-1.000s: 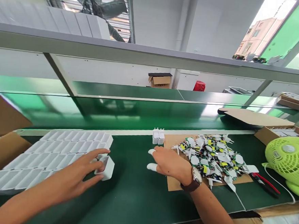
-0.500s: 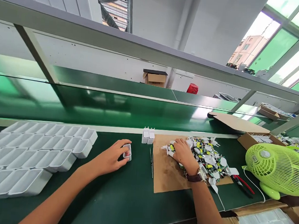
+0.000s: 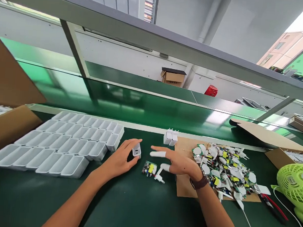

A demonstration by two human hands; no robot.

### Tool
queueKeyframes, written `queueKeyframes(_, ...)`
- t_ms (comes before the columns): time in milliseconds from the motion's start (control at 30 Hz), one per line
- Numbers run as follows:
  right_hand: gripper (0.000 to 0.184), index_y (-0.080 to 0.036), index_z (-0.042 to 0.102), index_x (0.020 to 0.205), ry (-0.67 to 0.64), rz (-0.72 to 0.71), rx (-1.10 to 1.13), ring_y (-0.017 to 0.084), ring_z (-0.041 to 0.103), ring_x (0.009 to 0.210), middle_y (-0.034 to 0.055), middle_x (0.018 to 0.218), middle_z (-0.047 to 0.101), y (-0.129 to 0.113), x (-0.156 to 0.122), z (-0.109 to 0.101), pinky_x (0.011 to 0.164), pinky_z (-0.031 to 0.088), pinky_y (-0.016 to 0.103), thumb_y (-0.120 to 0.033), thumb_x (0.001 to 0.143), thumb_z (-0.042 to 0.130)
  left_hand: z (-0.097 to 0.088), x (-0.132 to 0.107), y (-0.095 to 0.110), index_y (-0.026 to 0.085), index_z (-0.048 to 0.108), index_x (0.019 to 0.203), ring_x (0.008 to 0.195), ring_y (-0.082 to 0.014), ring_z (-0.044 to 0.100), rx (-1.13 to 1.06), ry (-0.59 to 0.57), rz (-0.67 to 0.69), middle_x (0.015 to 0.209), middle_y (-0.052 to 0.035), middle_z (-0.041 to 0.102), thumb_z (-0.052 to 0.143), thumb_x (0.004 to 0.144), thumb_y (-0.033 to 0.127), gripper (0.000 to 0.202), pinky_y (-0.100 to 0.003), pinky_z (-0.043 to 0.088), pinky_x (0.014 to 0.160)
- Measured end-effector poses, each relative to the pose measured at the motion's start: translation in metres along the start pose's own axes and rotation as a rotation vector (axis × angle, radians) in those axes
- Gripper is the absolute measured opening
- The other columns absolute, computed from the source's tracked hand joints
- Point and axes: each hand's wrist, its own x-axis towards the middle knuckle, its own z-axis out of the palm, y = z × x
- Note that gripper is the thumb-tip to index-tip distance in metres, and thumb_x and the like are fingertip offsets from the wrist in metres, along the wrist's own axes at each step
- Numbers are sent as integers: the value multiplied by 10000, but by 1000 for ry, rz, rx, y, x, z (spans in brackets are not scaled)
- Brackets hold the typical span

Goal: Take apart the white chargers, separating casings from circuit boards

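My left hand (image 3: pixel 119 158) holds a small white charger shell (image 3: pixel 136 150) between thumb and fingers, just above the green mat. My right hand (image 3: pixel 177 162), with white finger cots and a wristwatch, reaches left with its forefinger stretched out and its fingers apart. A small circuit board with a yellow part and white plug pins (image 3: pixel 151 170) lies on the mat just below those fingers. I cannot tell whether the fingers touch it. A heap of the same boards (image 3: pixel 222 168) covers a cardboard sheet (image 3: pixel 184 186) to the right.
Rows of empty white shells (image 3: pixel 61 145) lie to the left. Two finished white chargers (image 3: pixel 170 137) stand by the belt's edge. A lime fan (image 3: pixel 295 186) and red-handled cutters (image 3: pixel 274 207) are at the right. Cardboard boxes (image 3: pixel 5 127) sit at the left edge.
My right hand left the heap and moved left; a board now lies on the mat under it. My left hand kept hold of the shell. The view shifted to the left.
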Motion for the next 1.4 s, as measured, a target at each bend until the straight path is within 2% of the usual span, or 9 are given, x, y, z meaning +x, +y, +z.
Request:
queueKeyframes(133,505,-208,515,1456,127,174,-215,313,566,1342,161,1421,603,12,22,15,1118,477,547,-189,958,601,-4,-6,-1,266,394,1519,1371,-279,527,-9,32,17,1458,-113,538,554,963,278,578,-495,448,1165)
queueKeyframes(233,657,-174,476,1469,67,98,-204,332,577,1309,183,1399,605,11,29,29,1074,514,530,-354,899,749,-4,-6,0,270,381,1532,1378,-273,519,-9,35,27,1459,-112,533,546,962,239,595,-485,451,1168)
queueKeyframes(333,867,-176,374,1531,53,-38,-184,356,393,1469,192,1524,492,11,37,45,1157,430,548,-252,798,830,-4,-5,-1,276,362,1543,1387,-271,511,-7,31,18,1467,-112,523,553,955,221,620,-477,456,1168)
queueKeyframes(533,509,-205,569,1294,93,-10,-189,280,578,1092,101,1131,645,12,34,52,933,538,474,-129,813,715,-5,-5,0,294,285,1573,1404,-266,501,4,39,-35,1508,-116,479,545,963,208,668,-465,456,1173)
queueKeyframes(700,393,-179,578,1188,103,48,-206,300,529,1132,132,1211,604,10,26,44,947,519,481,-151,816,702,-1,-4,-1,297,255,1579,1426,-277,486,-19,35,-109,1534,-123,465,543,986,239,662,-474,456,1172)
queueKeyframes(800,313,-185,598,1104,77,42,-187,292,533,1087,108,1129,626,10,28,45,919,518,472,-118,805,663,2,-3,-4,300,213,1592,1424,-289,489,-45,12,-146,1550,-133,450,564,982,254,705,-489,457,1168)
queueKeyframes(1067,479,-160,556,1222,180,6,-183,289,507,1103,127,1179,598,10,26,48,940,516,486,-63,757,619,7,-1,-1,291,34,1633,1462,-303,437,-128,-2,-125,1559,-146,425,586,938,213,891,-518,384,1212)
queueKeyframes(1233,415,-154,569,1216,195,-11,-203,314,489,1199,137,1169,612,13,25,51,1029,498,512,-92,810,627,13,1,-7,275,120,1613,1366,-284,531,-108,79,-178,1455,-138,516,608,942,236,831,-495,441,1155)
queueKeyframes(1400,613,-185,513,1352,226,20,-212,313,536,1095,124,1131,598,15,27,55,928,551,533,-74,761,635,14,3,-11,310,304,1553,1228,-306,616,20,107,-237,1312,-99,602,757,874,404,822,-503,531,1011)
